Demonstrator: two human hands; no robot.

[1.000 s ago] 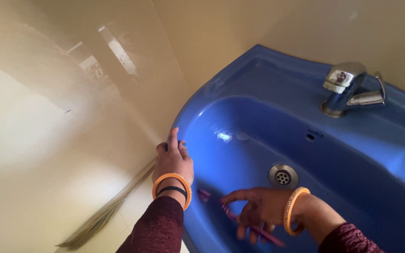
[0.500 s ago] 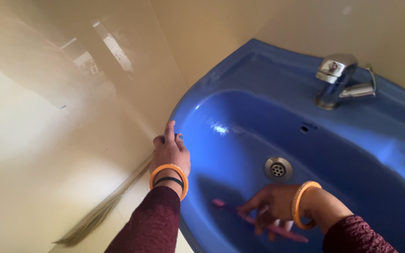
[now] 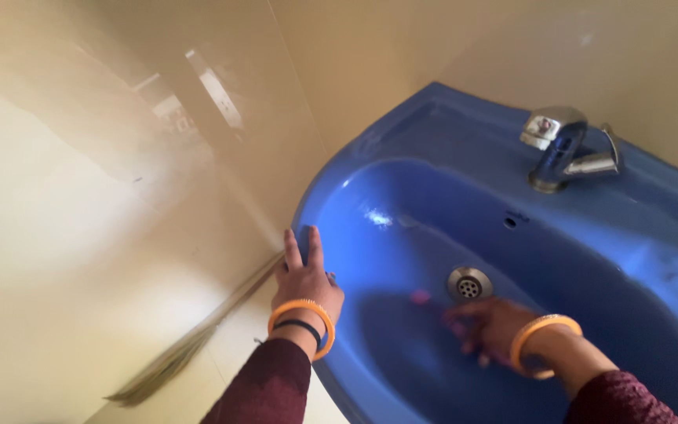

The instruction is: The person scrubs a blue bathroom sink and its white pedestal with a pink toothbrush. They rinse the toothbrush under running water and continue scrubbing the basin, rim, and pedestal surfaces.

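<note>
A deep blue wash basin (image 3: 402, 126) is fixed to a beige tiled wall. My left hand (image 3: 305, 276) rests on the basin's left rim, fingers gripping the edge. Inside the bowl, my right hand (image 3: 490, 323) is closed on a pink brush (image 3: 420, 297), whose blurred tip shows just left of the metal drain (image 3: 469, 283). Both wrists carry orange bangles, and both sleeves are dark maroon.
A chrome tap (image 3: 556, 148) stands on the basin's back ledge, with an overflow hole (image 3: 509, 223) below it. A straw broom (image 3: 190, 345) leans against the wall on the floor at lower left.
My right hand has moved the pink brush from the bowl's near side up towards the drain. My left hand has stayed on the rim. The view has shifted slightly.
</note>
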